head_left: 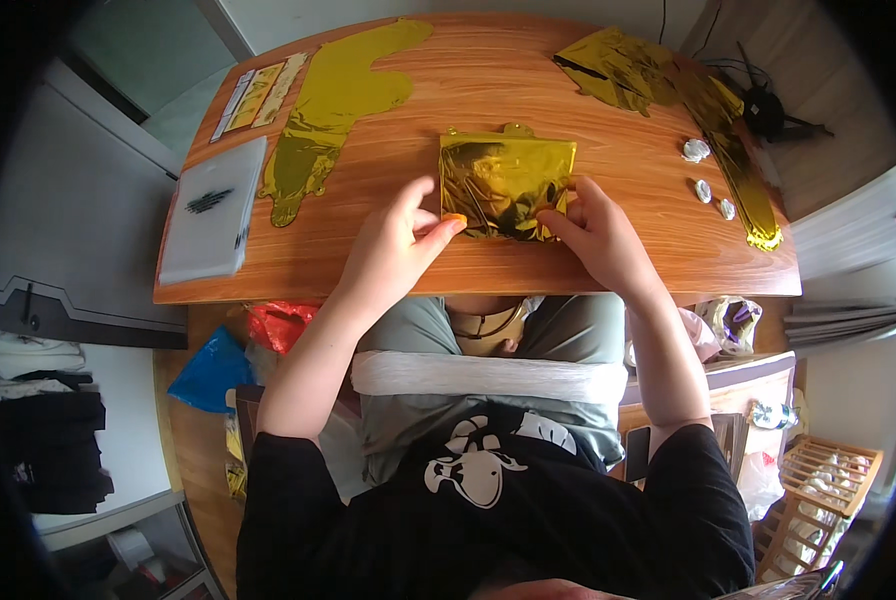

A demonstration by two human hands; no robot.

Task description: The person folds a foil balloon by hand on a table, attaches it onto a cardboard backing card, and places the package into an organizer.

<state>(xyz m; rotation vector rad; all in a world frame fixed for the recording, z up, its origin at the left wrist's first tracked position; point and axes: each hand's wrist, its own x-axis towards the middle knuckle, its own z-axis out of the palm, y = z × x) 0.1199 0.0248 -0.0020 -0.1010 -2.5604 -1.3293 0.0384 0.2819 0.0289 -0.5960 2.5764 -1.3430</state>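
A piece of shiny gold foil (508, 180), folded into a rough square, lies in front of me, its lower part creased. At its lower left, my left hand (393, 240) holds the edge, thumb on top and index finger lifted off to the side. My right hand (608, 240) grips the lower right edge, its thumb pressed on the foil and its fingers bent at the side. Orange patches show at both thumb tips; I cannot tell what they are. The fingertips under the foil are hidden.
The wooden table (488, 80) also bears a flat gold foil balloon (333, 100) on the left, more gold foil (618, 70) at the far right, and crumpled white balls (696, 150). A clear plastic sleeve (208, 215) lies near the left edge. A black stand (763, 110) is beyond the right edge.
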